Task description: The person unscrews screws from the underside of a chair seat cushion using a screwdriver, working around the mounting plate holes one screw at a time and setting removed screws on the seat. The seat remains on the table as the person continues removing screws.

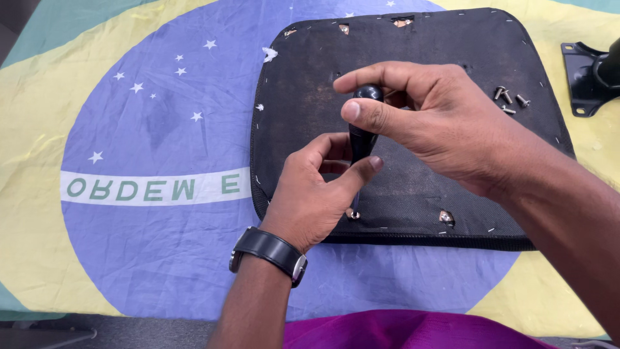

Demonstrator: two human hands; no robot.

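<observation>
Flag-draped worktop (129, 258), centre frame: my right hand (445, 129) pinches the screwdriver (363, 132) handle, left hand (316, 194) fingers steady its shaft; keep it upright on the seat pan (452, 52) screw (353, 215).

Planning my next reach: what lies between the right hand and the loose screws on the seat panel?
Head view: only bare black panel fabric lies between the right hand and the loose screws.

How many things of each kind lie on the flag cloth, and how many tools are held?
Black fabric-covered seat panel: 1
Black-handled screwdriver, held by both hands: 1
Loose silver metal screws on the panel: about 4
Black metal bracket: 1
Total: about 7
</observation>
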